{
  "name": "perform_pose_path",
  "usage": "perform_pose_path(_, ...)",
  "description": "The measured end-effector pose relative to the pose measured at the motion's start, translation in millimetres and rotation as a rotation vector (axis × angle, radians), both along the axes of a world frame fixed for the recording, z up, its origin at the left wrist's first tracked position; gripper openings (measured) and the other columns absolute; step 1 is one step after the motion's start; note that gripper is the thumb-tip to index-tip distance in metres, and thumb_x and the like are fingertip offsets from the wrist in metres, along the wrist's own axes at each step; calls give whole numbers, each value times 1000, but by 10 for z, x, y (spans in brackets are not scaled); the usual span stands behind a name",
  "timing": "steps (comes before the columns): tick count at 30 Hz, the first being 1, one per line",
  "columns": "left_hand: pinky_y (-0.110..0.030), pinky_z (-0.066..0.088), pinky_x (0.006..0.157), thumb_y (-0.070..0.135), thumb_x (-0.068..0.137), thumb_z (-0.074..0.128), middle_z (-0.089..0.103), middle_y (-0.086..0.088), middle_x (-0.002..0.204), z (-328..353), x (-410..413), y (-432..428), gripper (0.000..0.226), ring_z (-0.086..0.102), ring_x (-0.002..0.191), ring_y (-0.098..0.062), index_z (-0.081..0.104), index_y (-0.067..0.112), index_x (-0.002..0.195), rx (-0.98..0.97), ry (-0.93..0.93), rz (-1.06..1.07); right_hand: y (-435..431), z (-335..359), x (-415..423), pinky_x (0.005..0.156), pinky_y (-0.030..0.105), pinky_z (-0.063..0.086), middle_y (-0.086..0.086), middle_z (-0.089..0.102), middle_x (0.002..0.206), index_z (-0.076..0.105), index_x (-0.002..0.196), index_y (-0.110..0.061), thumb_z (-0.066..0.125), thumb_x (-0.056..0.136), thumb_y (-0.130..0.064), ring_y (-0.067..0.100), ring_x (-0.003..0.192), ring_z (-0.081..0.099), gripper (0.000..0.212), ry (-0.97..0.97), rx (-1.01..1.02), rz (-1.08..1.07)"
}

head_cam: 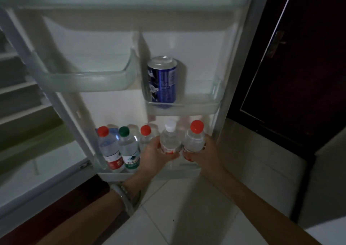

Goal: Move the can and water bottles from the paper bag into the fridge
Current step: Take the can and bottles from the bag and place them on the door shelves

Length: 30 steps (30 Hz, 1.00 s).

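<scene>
A blue can (162, 80) stands upright in the right-hand middle bin (198, 104) of the open fridge door. In the bottom door shelf (116, 174) stand a red-capped bottle (109, 149), a green-capped bottle (129, 149) and another red-capped bottle (146, 135). My left hand (154, 156) grips a white-capped water bottle (170, 138) at the bottom shelf. Beside it, my right hand (204, 155) grips a red-capped water bottle (194, 140). The paper bag is out of view.
An empty clear bin (89, 80) sits on the door's left side. The fridge interior with shelves (20, 98) lies to the left. A dark wooden door (292, 67) with a handle stands at the right. White floor tiles (187, 216) lie below.
</scene>
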<state>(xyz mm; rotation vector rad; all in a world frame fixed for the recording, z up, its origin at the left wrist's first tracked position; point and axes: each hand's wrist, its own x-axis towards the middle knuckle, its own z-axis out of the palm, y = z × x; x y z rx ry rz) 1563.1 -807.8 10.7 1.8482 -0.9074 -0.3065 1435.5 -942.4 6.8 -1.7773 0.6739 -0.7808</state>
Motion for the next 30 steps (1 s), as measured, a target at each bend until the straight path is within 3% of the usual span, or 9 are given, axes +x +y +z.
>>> perform_pose_path(5, -21, 51, 73, 39, 60, 84, 69, 3, 102, -250, 14, -163, 60, 65, 89, -12, 58, 16, 109, 57, 52, 111, -144, -395, 150, 68, 47, 58, -2, 70, 93, 56, 107, -29, 86, 45, -31, 16, 83, 69, 69, 180, 44, 3)
perform_pose_path(8, -36, 53, 82, 48, 62, 79, 68, 0, 104, -315, -19, -198, 62, 64, 94, -19, 55, 18, 110, 112, 20, 193, -168, -607, 203, 72, 40, 58, -7, 67, 101, 49, 118, -31, 85, 44, -41, 11, 90, 66, 83, 257, 49, 3)
perform_pose_path(12, -40, 52, 82, 38, 66, 80, 66, -5, 105, -313, -112, -244, 62, 63, 95, -23, 50, 13, 113, 119, -20, 228, -237, -766, 226, 69, 39, 59, -5, 68, 97, 50, 117, -29, 85, 49, -39, 8, 84, 68, 77, 307, 53, 39)
perform_pose_path(19, -39, 51, 87, 43, 66, 78, 64, 1, 113, -429, -151, -281, 65, 61, 102, -17, 48, 20, 119, 80, 79, 278, -278, -750, 338, 77, 43, 56, -4, 70, 98, 58, 108, -28, 87, 52, -34, 12, 91, 67, 63, 193, -10, 5)
perform_pose_path(22, -32, 49, 89, 38, 75, 73, 63, 3, 115, -417, -124, -291, 58, 60, 102, -13, 47, 20, 123, 70, 69, 240, -254, -614, 395, 88, 40, 52, -5, 62, 115, 47, 124, -28, 86, 56, -38, 13, 106, 61, 79, 128, -39, -52)
perform_pose_path(25, -36, 50, 92, 22, 80, 68, 62, 2, 119, -441, -153, -214, 59, 59, 105, -12, 40, 20, 132, 69, 66, 166, -209, -564, 381, 95, 44, 47, 2, 52, 126, 36, 133, -23, 82, 57, -42, 19, 116, 54, 91, 146, -43, -58)
perform_pose_path(30, -35, 46, 98, 13, 82, 63, 54, -1, 133, -425, -231, -11, 72, 53, 118, -16, 25, 20, 144, 76, -25, 83, -221, -512, 288, 99, 48, 44, 7, 51, 129, 34, 135, -18, 83, 57, -29, 23, 118, 52, 92, 202, -41, 10)
